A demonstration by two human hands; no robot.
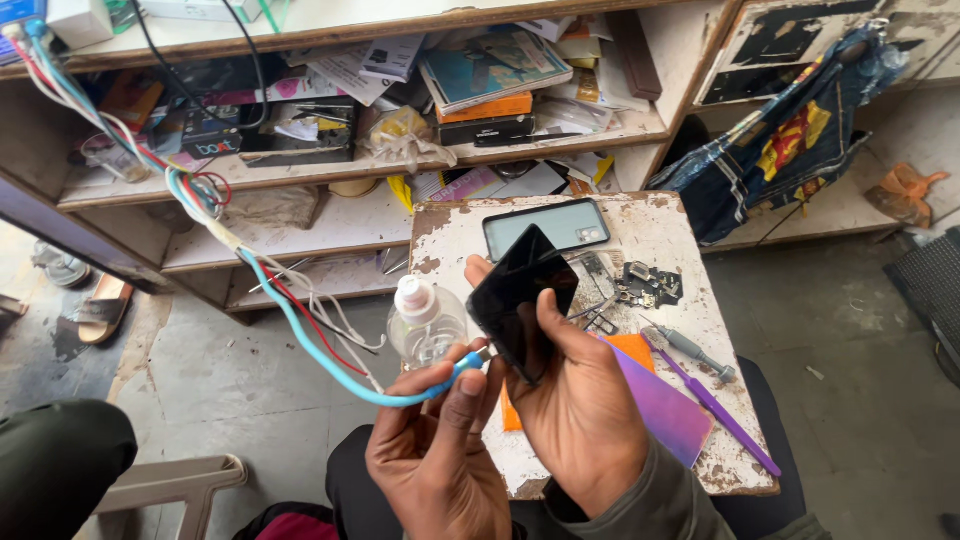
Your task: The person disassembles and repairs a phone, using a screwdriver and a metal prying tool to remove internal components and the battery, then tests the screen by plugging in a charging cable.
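Over at the far left, a sandal (103,308) lies on the floor, and a pale plastic stool (170,485) stands near the person's dark knee. From the upper left corner a bundle of wires (190,190) runs down across the shelves (330,170), which are crowded with booklets, boxes and loose papers. One light blue cable (320,355) leaves the bundle and sweeps down to the left hand (440,450).

That left hand has its grip closed around the cable's blue plug end (470,362), thumb and fingers pinching it, with the plug tip touching the lower edge of a black phone (520,300). Just behind the left hand, a small clear bottle (425,325) with a white cap stands on the counter's left edge.

The right hand (580,410) has its grip wrapped around the black phone, thumb laid across the dark face and fingers behind it, holding it tilted above the small worn counter (650,225). Whether the plug is fully seated in the phone cannot be told.

On the counter behind the phone lies a phone back cover (545,228), greyish with a camera cutout. To the right of the phone sit tweezers (598,318) and a cluster of small dark parts (650,285). Further right lie an orange and purple card (655,400), a grey screwdriver (690,352) and a purple pry tool (715,410). Beyond the counter at the upper right, a blue patterned cloth (790,140) hangs against the shelving.
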